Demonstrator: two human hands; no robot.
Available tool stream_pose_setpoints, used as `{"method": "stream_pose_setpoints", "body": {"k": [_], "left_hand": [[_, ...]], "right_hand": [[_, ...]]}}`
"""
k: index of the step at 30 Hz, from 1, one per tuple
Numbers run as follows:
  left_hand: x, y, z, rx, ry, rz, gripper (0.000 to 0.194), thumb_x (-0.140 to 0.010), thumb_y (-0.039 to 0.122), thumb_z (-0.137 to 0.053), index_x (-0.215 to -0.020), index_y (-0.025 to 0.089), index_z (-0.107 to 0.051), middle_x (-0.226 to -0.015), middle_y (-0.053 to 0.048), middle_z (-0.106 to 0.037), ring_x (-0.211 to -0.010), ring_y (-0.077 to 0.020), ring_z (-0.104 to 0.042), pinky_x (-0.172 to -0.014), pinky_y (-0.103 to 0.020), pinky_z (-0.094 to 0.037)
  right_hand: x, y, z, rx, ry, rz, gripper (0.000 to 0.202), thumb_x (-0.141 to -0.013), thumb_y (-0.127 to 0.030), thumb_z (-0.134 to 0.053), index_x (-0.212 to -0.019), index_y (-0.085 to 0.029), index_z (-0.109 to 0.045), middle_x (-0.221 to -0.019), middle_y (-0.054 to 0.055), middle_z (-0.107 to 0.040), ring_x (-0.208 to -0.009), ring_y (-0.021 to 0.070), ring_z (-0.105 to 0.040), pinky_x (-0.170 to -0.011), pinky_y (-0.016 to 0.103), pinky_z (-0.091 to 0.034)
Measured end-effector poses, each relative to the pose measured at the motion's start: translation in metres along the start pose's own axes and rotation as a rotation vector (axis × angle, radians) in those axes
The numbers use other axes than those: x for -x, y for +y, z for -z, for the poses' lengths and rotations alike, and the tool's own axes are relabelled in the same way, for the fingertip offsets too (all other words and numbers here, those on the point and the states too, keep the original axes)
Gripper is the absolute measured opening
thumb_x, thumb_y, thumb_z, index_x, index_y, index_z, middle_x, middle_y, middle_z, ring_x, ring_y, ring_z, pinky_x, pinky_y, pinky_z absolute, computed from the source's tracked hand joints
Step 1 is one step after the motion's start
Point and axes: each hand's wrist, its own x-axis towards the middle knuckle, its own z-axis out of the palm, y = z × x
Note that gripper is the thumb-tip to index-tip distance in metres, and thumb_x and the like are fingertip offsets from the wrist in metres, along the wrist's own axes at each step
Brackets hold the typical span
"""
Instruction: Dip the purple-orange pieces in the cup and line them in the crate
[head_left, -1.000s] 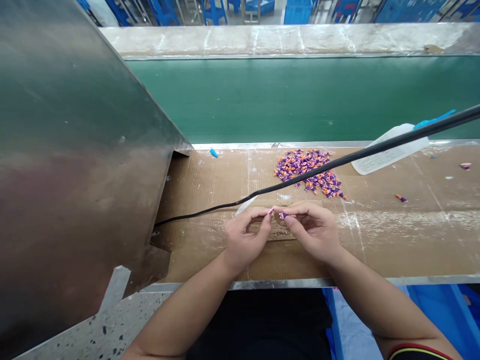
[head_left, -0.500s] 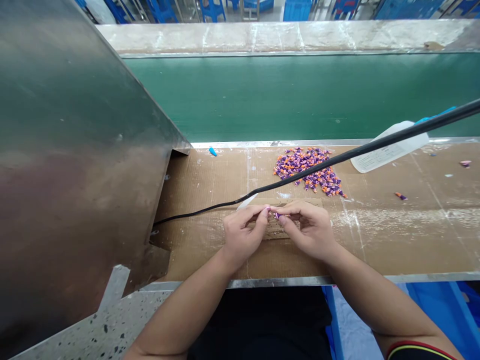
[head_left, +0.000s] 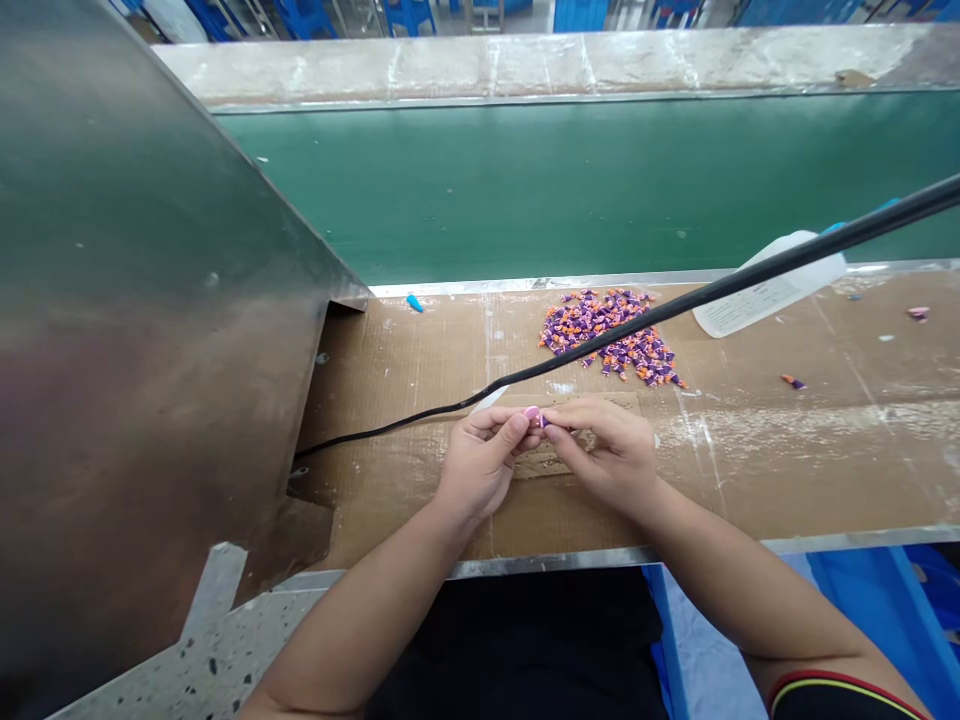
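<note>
My left hand [head_left: 480,460] is closed, pinching a small pink piece [head_left: 531,413] between thumb and fingertips. Opposite it, my right hand [head_left: 611,445] grips a small purple piece [head_left: 544,422] with thumb and forefinger. The two pieces meet or nearly meet between my fingertips; the fingers hide most of both. Just beyond my hands lies a pile of small purple-and-orange pieces [head_left: 592,325] on the cardboard-covered bench [head_left: 435,360].
A black cable [head_left: 712,300] runs slantwise above the bench. To the left rises a metal panel [head_left: 150,330]. A white translucent bottle [head_left: 772,285] lies behind the cable. One loose purple-and-orange piece [head_left: 793,382] and a blue piece [head_left: 415,303] rest apart. Beyond runs a green belt [head_left: 525,190].
My fingertips have come closer together, bringing the purple piece up against or near the pink one. My left hand has turned slightly, showing more of the pink piece. The view has shifted a little.
</note>
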Motion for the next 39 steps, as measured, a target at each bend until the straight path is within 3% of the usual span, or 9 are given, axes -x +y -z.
{"method": "stream_pose_setpoints", "body": {"k": [9, 14, 21, 25, 29, 39], "left_hand": [[0.004, -0.002, 0.001, -0.112, -0.012, -0.122, 0.038, -0.064, 0.054, -0.105, -0.078, 0.024, -0.087, -0.080, -0.008, -0.082, -0.066, -0.0091, -0.073, -0.068, -0.015, -0.063], [0.007, -0.009, 0.004, -0.301, -0.012, -0.357, 0.031, -0.082, 0.054, -0.094, -0.086, 0.023, -0.088, -0.088, -0.009, -0.083, -0.072, -0.0155, -0.077, -0.070, -0.024, -0.068], [0.013, -0.009, -0.001, -0.462, -0.013, -0.684, 0.005, -0.096, 0.030, -0.084, -0.094, 0.029, -0.088, -0.087, -0.003, -0.084, -0.079, -0.0138, -0.080, -0.077, -0.021, -0.067], [0.015, -0.010, 0.000, -0.551, -0.014, -0.836, 0.015, -0.096, 0.017, -0.081, -0.100, 0.030, -0.087, -0.093, -0.001, -0.085, -0.084, -0.0132, -0.082, -0.081, -0.021, -0.067], [0.016, -0.011, 0.003, -0.666, 0.011, -0.985, 0.016, -0.096, 0.016, -0.080, -0.104, 0.029, -0.086, -0.096, -0.002, -0.085, -0.085, -0.0162, -0.083, -0.080, -0.025, -0.069], [0.019, -0.012, 0.001, -0.709, 0.036, -1.003, 0.010, -0.099, 0.020, -0.078, -0.103, 0.026, -0.085, -0.095, -0.003, -0.085, -0.082, -0.0168, -0.082, -0.076, -0.026, -0.070]], "right_hand": [[0.000, 0.000, -0.001, 0.021, 0.003, 0.012, 0.024, -0.097, -0.010, -0.075, -0.110, -0.030, -0.080, -0.097, 0.001, -0.087, -0.082, 0.0182, -0.084, -0.075, 0.031, -0.072], [0.004, -0.001, -0.004, 0.027, 0.040, 0.020, 0.032, -0.095, -0.009, -0.076, -0.115, -0.034, -0.081, -0.098, 0.000, -0.087, -0.083, 0.0194, -0.084, -0.077, 0.032, -0.073], [0.006, -0.006, -0.005, 0.083, 0.079, 0.066, 0.029, -0.094, -0.008, -0.077, -0.113, -0.031, -0.080, -0.097, 0.002, -0.087, -0.081, 0.0193, -0.084, -0.075, 0.030, -0.074], [0.007, -0.009, -0.006, 0.070, 0.094, 0.061, 0.034, -0.093, -0.008, -0.078, -0.115, -0.033, -0.080, -0.100, 0.001, -0.087, -0.084, 0.0208, -0.085, -0.077, 0.032, -0.075], [0.008, -0.012, -0.006, 0.087, 0.094, 0.072, 0.036, -0.092, -0.007, -0.077, -0.117, -0.033, -0.078, -0.103, 0.001, -0.087, -0.084, 0.0215, -0.086, -0.078, 0.033, -0.075], [0.006, -0.015, -0.008, 0.101, 0.118, 0.069, 0.021, -0.096, -0.010, -0.076, -0.105, -0.030, -0.075, -0.095, 0.002, -0.086, -0.079, 0.0194, -0.085, -0.073, 0.031, -0.075]]}}
